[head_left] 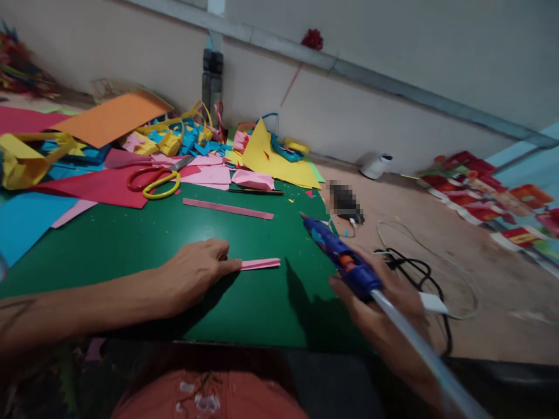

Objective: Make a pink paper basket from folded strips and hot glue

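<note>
Folded strip (pixel 261 264): pink paper, creased lengthwise, on smooth green board (pixel 144 256), nearer its front edge than its back; flat strip (pixel 227 209) behind. Glue gun (pixel 345 259): blue plastic, translucent stick (pixel 419 347) at rear. Brown table (pixel 502 279) past board's right edge; pale wall (pixel 393 35) behind. Left hand (pixel 201 262) low, fingers bunched, pinching folded strip's left end. Right hand (pixel 399 294) curled around gun, over board's right edge.

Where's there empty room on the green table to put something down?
On the green table, between the blue paper and the left hand, and between the flat pink strip and the folded pink strip. It's crowded at the back, around the scissors, and black cable lies on the right.
</note>
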`<state>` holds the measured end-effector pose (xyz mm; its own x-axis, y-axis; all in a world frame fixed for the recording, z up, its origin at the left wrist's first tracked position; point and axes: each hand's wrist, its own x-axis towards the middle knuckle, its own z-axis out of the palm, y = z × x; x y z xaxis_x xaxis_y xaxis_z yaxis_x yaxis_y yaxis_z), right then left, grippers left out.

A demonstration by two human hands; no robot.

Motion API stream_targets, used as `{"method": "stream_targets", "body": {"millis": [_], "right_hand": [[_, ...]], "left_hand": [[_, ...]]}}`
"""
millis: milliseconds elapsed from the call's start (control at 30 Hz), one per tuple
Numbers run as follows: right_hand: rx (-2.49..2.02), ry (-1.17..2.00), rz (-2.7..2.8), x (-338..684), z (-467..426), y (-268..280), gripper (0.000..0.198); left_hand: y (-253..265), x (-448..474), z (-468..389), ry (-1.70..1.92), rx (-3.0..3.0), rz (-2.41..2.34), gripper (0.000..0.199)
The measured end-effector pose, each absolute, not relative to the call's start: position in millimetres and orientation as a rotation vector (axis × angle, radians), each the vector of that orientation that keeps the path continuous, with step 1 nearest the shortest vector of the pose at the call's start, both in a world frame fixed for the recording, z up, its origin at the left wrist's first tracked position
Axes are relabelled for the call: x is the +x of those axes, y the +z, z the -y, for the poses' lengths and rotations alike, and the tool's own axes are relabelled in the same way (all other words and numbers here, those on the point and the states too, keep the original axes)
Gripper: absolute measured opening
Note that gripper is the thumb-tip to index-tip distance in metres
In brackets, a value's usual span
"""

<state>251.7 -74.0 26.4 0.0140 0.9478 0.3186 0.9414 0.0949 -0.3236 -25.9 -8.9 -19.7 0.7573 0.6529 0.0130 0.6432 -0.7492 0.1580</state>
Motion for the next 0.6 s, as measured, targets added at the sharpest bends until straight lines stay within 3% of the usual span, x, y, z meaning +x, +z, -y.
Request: {"method": "stream_targets", "body": {"millis": [200, 600], "right_hand": [[-1.693, 0.214, 2.059, 213.8, 50.6, 10.2, 0.066], [-1.539, 0.524, 2.019, 173.1, 45.8, -4.8, 0.061]], "left_hand": [[-19.0, -22.5, 14.2, 0.002, 2.923, -1.005, 0.037], [-23.1, -21.2, 22.9, 0.084, 2.897, -1.008, 0.046]]}}
